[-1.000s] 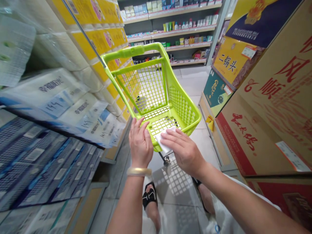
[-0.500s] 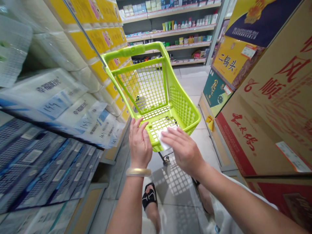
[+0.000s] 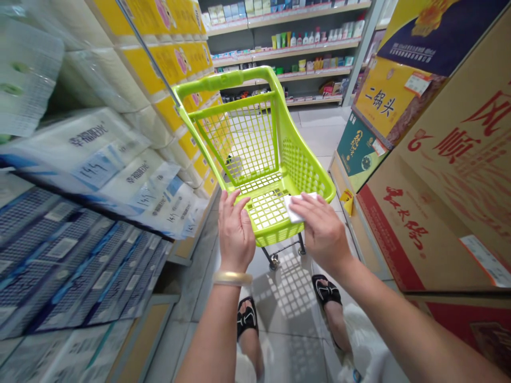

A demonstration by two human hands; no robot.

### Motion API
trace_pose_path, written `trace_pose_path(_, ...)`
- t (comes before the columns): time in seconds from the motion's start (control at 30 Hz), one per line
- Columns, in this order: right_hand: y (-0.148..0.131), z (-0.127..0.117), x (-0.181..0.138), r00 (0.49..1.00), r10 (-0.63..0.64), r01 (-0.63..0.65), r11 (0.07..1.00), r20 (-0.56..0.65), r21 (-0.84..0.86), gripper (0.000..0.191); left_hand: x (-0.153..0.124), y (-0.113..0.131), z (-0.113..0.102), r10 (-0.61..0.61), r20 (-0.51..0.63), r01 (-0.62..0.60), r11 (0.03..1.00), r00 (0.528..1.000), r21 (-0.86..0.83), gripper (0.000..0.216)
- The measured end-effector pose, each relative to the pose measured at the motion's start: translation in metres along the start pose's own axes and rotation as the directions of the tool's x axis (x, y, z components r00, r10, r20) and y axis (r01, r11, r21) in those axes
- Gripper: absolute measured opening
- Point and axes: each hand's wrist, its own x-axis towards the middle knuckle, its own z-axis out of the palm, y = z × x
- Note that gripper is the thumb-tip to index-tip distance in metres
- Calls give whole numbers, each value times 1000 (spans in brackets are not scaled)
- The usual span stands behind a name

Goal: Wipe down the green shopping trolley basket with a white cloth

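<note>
— Shelves (image 3: 307, 49) at the back; wrapped packs (image 3: 91, 141), left; cartons (image 3: 415, 229), right. Head view: what do we list?

— One green shopping cart (image 3: 275, 232), in the aisle before us. One white wipe (image 3: 293, 213), folded, at its near rim, right side.

— Hands?

— Right hand (image 3: 321, 226): fingers bent over the wipe, holding it. Left hand (image 3: 235, 234): laid over the near-left rim; whether closed, we cannot tell.

— Handling?

— Wipe: light, soft, we judge; best held flat. Cart: stiff plastic; take the rim.

— Containers?

— Cart: mesh basket, floor tiles (image 3: 287, 346) showing through. Cartons: contents hidden from us.
</note>
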Motion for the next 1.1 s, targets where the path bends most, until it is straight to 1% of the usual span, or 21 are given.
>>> trace_pose_path(0.07,4,-1,1,998,40,-41,999,-51,-28,45,0,0,0,-5,2,5,1000,1000,-2,36)
trace_pose_path(0.1,1,0,0,999,21,-22,1000,-43,-20,45,0,0,1,-4,1,4,1000,1000,-1,36)
trace_pose_path(0.2,-19,6,-7,988,-135,131,989,69,66,44,0,0,1,3,0,-3,1000,1000,5,37)
trace_pose_path(0.27,-25,8,-9,974,-194,182,978,115,102,43,0,-1,1,11,-1,-11,1000,1000,6,38)
trace_pose_path(0.3,-22,7,-8,978,-180,170,981,107,91,43,0,-1,1,14,0,-14,1000,1000,6,38)
trace_pose_path(0.33,-16,5,-6,987,-138,133,989,82,63,43,0,0,1,14,2,-14,1000,1000,4,37)
trace_pose_path(0.4,1,-1,0,1000,-10,10,1000,-3,-16,43,0,0,1,10,9,-10,1000,1000,-1,37)
trace_pose_path(0.47,14,-5,3,993,85,-91,993,-79,-72,45,0,1,1,-1,9,2,1000,1000,-7,36)
trace_pose_path(0.5,16,-5,4,990,100,-108,991,-95,-80,45,0,1,2,-6,5,6,1000,1000,-9,36)
trace_pose_path(0.57,7,-2,1,997,50,-53,997,-66,-48,45,0,2,2,-10,-1,10,1000,1000,-12,36)
trace_pose_path(0.63,-12,4,-4,997,-74,73,997,23,40,44,0,2,2,-9,-2,9,1000,1000,-14,37)
trace_pose_path(0.7,-27,8,-8,978,-184,171,977,102,126,44,0,2,2,-5,1,5,1000,1000,-14,37)
trace_pose_path(0.73,-29,9,-8,970,-210,192,970,121,148,44,0,2,2,-3,4,4,1000,1000,-13,37)
trace_pose_path(0.77,-27,8,-7,971,-208,189,971,121,149,44,0,2,2,-4,7,4,1000,1000,-13,37)
trace_pose_path(0.8,-22,7,-5,979,-177,163,978,103,131,44,-1,2,1,-5,9,5,1000,1000,-13,37)
trace_pose_path(0.87,-5,1,0,998,-58,55,997,35,60,45,-1,2,1,-12,10,12,1000,1000,-17,36)
trace_pose_path(0.93,9,-3,4,997,56,-57,998,-51,-6,46,-1,2,1,-18,8,18,1000,1000,-23,36)
trace_pose_path(0.97,11,-5,4,994,82,-84,996,-75,-23,46,-1,2,1,-18,5,19,1000,1000,-25,36)
trace_pose_path(1.0,10,-5,4,994,76,-79,997,-76,-25,46,-1,2,2,-17,3,17,1000,1000,-26,36)
trace_pose_path(1.03,5,-4,3,998,41,-42,999,-52,-10,45,-1,1,2,-15,0,15,1000,1000,-26,36)
trace_pose_path(1.1,-11,-1,-1,996,-84,82,995,42,61,43,-1,1,2,-8,-3,8,1000,1000,-23,36)
